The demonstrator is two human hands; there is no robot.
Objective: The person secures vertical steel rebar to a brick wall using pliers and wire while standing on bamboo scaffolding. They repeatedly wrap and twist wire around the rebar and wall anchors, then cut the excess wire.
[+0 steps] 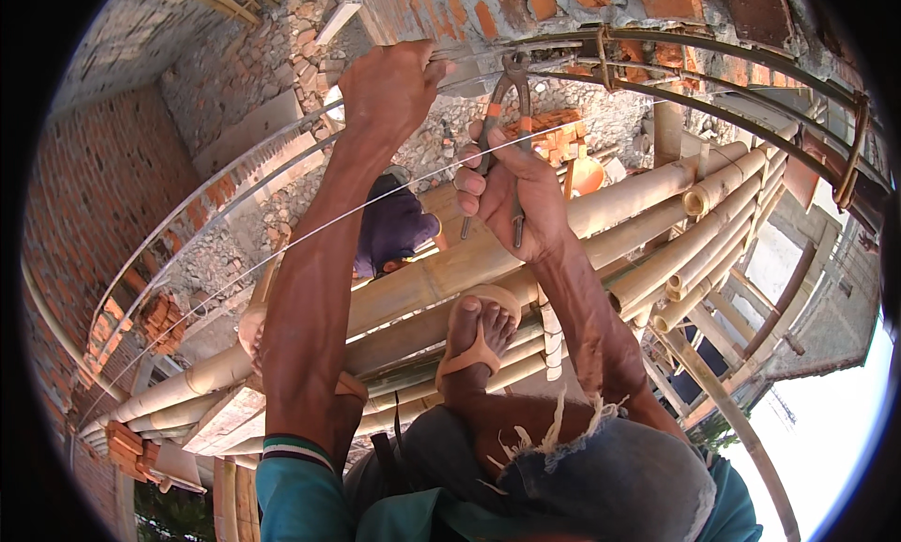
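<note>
My right hand (pixel 531 193) is closed around a pair of steel pincers (pixel 515 67) with orange marks on the handles. Their jaws point up at the steel rods (pixel 648 84) along the brick wall, beside the near ends of the bars. To the left, my left hand (pixel 392 84) makes a fist at the same rods, its back toward me. Thin wire or rod runs out past its thumb; what lies inside the fist is hidden. Square steel ties (pixel 852 152) ring the rods on the right. A taut pale string (pixel 399 189) crosses below my hands.
My sandalled foot (pixel 466 340) rests on bamboo poles (pixel 441 270) high above the ground. Another person in dark purple (pixel 399 223) is below, near rubble (pixel 296 54) and stacked bricks (pixel 554 137). A brick wall (pixel 94 176) rises at left; bamboo ends (pixel 696 202) jut out at right.
</note>
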